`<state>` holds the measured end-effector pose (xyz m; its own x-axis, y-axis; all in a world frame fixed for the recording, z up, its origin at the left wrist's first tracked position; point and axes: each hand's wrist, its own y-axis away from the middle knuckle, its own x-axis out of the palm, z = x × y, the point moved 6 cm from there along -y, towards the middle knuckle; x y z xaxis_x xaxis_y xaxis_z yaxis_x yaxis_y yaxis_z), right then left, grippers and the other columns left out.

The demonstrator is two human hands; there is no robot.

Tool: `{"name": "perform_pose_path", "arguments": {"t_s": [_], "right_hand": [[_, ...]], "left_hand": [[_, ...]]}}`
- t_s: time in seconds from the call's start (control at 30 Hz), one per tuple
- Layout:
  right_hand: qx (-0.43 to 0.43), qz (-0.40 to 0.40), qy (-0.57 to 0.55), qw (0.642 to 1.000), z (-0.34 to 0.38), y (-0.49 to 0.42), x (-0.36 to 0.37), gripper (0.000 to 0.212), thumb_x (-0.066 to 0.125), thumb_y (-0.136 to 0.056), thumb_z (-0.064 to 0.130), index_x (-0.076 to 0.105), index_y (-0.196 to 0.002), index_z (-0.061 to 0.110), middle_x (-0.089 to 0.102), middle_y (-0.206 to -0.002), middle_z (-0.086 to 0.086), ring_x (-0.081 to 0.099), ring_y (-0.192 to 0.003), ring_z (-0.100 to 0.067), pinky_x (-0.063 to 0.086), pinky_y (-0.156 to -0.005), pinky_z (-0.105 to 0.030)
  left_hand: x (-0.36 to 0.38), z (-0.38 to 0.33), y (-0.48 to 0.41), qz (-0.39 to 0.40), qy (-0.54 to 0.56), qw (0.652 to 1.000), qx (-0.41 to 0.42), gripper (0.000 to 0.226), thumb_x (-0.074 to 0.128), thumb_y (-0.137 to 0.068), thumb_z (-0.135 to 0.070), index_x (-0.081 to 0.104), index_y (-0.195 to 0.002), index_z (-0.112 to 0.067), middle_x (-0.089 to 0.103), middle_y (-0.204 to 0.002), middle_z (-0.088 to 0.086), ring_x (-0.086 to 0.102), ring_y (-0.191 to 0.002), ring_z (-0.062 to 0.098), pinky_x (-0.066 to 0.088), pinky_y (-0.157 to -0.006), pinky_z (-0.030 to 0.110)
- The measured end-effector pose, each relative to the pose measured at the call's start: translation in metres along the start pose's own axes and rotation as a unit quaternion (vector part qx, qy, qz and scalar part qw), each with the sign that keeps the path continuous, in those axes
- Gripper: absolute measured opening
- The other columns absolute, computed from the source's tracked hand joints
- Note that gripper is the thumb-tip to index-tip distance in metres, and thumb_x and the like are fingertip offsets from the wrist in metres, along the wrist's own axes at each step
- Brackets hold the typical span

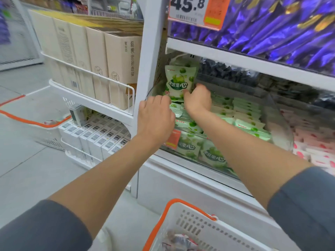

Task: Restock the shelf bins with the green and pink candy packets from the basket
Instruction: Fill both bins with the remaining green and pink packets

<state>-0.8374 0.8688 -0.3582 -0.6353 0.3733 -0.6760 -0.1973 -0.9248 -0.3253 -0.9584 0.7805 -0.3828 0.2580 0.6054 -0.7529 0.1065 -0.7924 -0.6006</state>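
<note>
Both arms reach fwd into the green bin (279, 113), a clear-walled compartment on the shelf unit's middle level. Right hand (198, 99) is curled, fingers closed on the lower right edge of a green packet (180, 81) that stands upright at the bin's back left corner. Left hand (155, 117) sits at the bin's front left, knuckles up, fingers bent down onto the green packets lying there; can't tell if it actually grips one or just presses. Rest of the bin holds flat stacks of green packets (244, 113), w/ more standing against the clear front wall. Just right of the bin, past a clear divider, is the pink bin w/ pink packets (315, 154). Behind and above the green stock, a dark-wrapped product; above that a shelf of purple bags (282, 29) and a price tag (195, 9) reading 45.8.

Basket (192, 227), white w/ orange handle, sits at bottom centre of view, near the body; a few packets show inside but blurred, pinkish. Grey sleeves are pushed up on both arms. To the left of the unit's white post, beige boxes (108, 67) stand in a wire rack, white boxes below them. A second basket (36, 124) w/ orange rim is on the floor at left.
</note>
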Motion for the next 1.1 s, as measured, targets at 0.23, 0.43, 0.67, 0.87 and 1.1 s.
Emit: {"name": "perform_pose_path", "arguments": {"t_s": [0.23,0.43,0.67,0.87,1.1], "right_hand": [[0.019,-0.003,0.011,1.000,0.006,0.004,0.002,0.024,0.056,-0.097,0.024,0.058,-0.112,0.006,0.065,-0.114,-0.012,0.061,-0.107,-0.031,0.040,-0.073,-0.029],[-0.004,0.009,0.032,0.999,0.010,0.010,0.004,0.025,0.057,-0.094,0.031,0.057,-0.105,0.008,0.064,-0.102,-0.009,0.062,-0.096,-0.030,0.039,-0.067,-0.029],[0.025,0.012,-0.027,0.999,0.008,0.009,0.008,0.037,0.067,-0.089,0.031,0.051,-0.114,0.009,0.063,-0.110,-0.008,0.062,-0.098,-0.028,0.039,-0.066,-0.028],[0.056,-0.003,-0.066,0.996,0.008,0.003,0.011,0.040,0.070,-0.087,0.031,0.053,-0.115,0.009,0.062,-0.115,-0.009,0.062,-0.103,-0.030,0.040,-0.069,-0.028],[0.033,-0.033,-0.063,0.997,0.011,0.001,0.008,0.040,0.069,-0.088,0.030,0.051,-0.117,0.010,0.061,-0.117,-0.009,0.062,-0.104,-0.030,0.041,-0.071,-0.028]], "left_hand": [[0.000,-0.002,0.000,0.010,-0.012,1.000,-0.005,0.027,0.042,-0.092,-0.020,0.056,-0.114,-0.016,0.060,-0.113,0.003,0.050,-0.107,0.025,0.031,-0.088,0.037],[0.000,-0.002,-0.001,0.031,-0.026,0.999,-0.005,0.030,0.041,-0.092,-0.022,0.056,-0.117,-0.016,0.059,-0.118,0.003,0.049,-0.110,0.025,0.030,-0.090,0.037],[0.000,-0.003,0.000,0.040,-0.031,0.999,-0.003,0.031,0.040,-0.093,-0.023,0.055,-0.119,-0.016,0.058,-0.121,0.003,0.048,-0.112,0.024,0.030,-0.091,0.037],[0.000,-0.003,0.001,0.038,-0.032,0.999,-0.005,0.030,0.039,-0.094,-0.023,0.055,-0.118,-0.016,0.056,-0.121,0.003,0.047,-0.112,0.024,0.028,-0.092,0.036],[0.000,-0.004,0.000,0.033,-0.029,0.999,-0.005,0.031,0.039,-0.094,-0.023,0.055,-0.119,-0.016,0.057,-0.121,0.003,0.046,-0.113,0.024,0.028,-0.093,0.035]]}}
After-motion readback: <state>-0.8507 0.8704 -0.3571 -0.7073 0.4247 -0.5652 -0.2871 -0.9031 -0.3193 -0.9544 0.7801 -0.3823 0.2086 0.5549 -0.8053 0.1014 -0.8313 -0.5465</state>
